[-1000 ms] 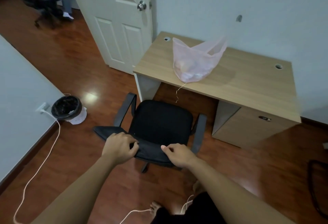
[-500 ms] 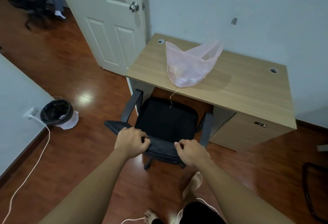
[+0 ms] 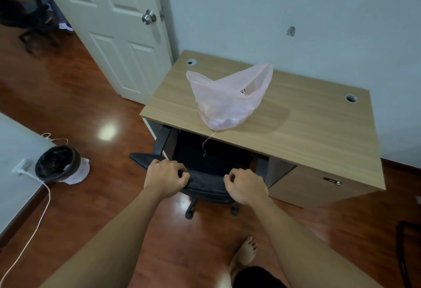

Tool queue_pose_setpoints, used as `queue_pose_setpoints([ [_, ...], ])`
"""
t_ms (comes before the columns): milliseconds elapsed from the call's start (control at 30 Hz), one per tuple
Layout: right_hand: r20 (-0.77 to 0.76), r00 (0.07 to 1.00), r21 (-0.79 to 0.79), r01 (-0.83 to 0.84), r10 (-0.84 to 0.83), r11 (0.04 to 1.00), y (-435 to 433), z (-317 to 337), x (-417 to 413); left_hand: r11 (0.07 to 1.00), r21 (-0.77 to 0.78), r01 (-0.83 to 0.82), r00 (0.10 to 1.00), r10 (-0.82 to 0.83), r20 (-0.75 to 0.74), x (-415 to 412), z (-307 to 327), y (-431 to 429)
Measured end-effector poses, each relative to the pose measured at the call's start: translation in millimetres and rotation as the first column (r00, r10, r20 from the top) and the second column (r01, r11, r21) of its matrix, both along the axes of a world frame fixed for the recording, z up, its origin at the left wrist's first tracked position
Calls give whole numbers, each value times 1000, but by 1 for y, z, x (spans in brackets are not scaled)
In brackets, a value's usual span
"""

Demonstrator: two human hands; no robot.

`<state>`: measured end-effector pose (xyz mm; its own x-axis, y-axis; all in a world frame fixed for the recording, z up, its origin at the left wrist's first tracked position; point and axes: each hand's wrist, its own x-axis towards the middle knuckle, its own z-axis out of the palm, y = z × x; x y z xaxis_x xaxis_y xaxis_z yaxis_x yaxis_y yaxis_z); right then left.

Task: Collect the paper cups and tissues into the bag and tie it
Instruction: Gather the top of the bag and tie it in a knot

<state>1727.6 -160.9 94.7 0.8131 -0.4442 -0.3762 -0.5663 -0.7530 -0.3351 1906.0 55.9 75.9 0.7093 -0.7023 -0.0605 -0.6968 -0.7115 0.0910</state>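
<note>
Left grip (image 3: 167, 177) and right grip (image 3: 245, 187) both clamp the chair backrest (image 3: 207, 184). The pink plastic bag (image 3: 227, 100) stands open-mouthed on the tabletop (image 3: 307, 132), straight beyond and slightly right. Right grip's nearer, I'd say.

Pale blue-grey walls (image 3: 296, 2) met a glossy reddish wood floor (image 3: 68, 96) that carried one bright spot of reflected light. A white panelled door (image 3: 114, 25) with a round metal knob (image 3: 148, 17) stood beside the wooden tabletop (image 3: 319, 132). A black office chair (image 3: 205, 183) sat partly under it, and a black-lined bin (image 3: 57, 164) stood near the left wall.
</note>
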Motion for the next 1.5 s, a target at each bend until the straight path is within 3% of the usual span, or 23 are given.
queue_pose_setpoints([
  [500, -35, 998, 75, 63, -60, 995, -111, -5, 93, 998, 54, -21, 999, 23, -23, 90, -1, -115],
  [667, -32, 994, 91, 106, -103, 990, -103, -8, 107, 994, 101, -27, 991, 40, -126, 119, 8, -121],
  [767, -20, 968, 208, 247, -248, 946, -110, -5, 119, 980, 39, -195, 932, 197, -305, 132, 19, -137],
  [800, 23, 934, 244, 342, -358, 907, -115, -3, 123, 943, -43, -331, 861, 284, -422, 139, 19, -141],
  [867, 117, 818, 264, 521, -563, 812, -127, 4, 134, 736, -252, -629, 671, 350, -653, 156, 21, -151],
  [900, 149, 758, 273, 586, -636, 763, -134, 9, 140, 613, -344, -711, 628, 334, -703, 167, 24, -158],
  [933, 172, 703, 293, 633, -691, 717, -143, 14, 149, 541, -422, -728, 643, 323, -695, 180, 27, -166],
  [1033, 136, 525, 425, 736, -840, 528, -174, 33, 181, 535, -645, -545, 835, 280, -473, 219, 58, -199],
  [1133, -98, 432, 599, 745, -897, 294, -187, 46, 209, 681, -714, -164, 980, 29, -197, 252, 79, -232],
  [1167, -167, 430, 628, 740, -887, 241, -185, 48, 214, 766, -642, -22, 988, -81, -130, 260, 78, -243],
  [1233, -206, 415, 661, 727, -886, 187, -179, 44, 223, 903, -341, 262, 955, -294, -46, 271, 69, -264],
  [1333, -146, 336, 678, 719, -931, 153, -179, 31, 237, 897, 127, 423, 906, -420, -50, 278, 51, -286],
  [1400, -96, 300, 667, 727, -949, 162, -183, 35, 243, 889, 226, 397, 916, -400, -38, 285, 42, -294],
  [1500, -3, 307, 598, 763, -952, 244, -201, 55, 246, 928, 177, 327, 945, -326, -39, 304, 40, -303],
])
